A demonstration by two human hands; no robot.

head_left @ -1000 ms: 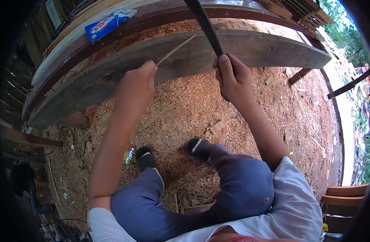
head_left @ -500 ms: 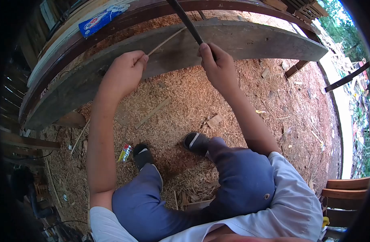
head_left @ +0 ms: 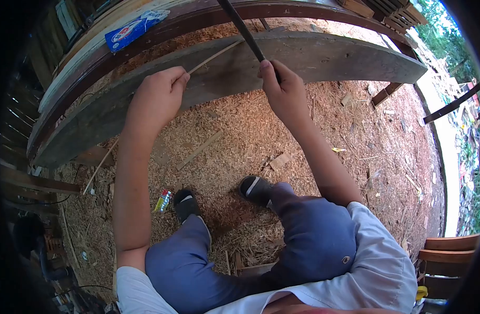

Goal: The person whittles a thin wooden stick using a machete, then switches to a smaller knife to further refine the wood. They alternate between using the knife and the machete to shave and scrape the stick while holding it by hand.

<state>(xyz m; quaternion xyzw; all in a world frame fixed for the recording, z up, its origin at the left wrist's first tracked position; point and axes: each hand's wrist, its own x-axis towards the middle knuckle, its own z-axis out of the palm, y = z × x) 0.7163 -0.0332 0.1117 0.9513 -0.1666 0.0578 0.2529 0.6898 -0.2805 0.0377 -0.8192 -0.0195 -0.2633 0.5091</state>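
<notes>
Okay, over the plank (head_left: 334, 57), a thin stick (head_left: 215, 56) is being pinched by the left hand (head_left: 159, 97), a long blade (head_left: 242, 29) gripped by the right hand (head_left: 286, 93); shallow strokes are probably being called for.

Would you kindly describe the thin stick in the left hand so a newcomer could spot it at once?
Along the long grey plank across the upper view, find the left hand. The thin stick juts up and rightward from that hand. It is pale, unlike the dark, thicker tool in the right hand.
</notes>
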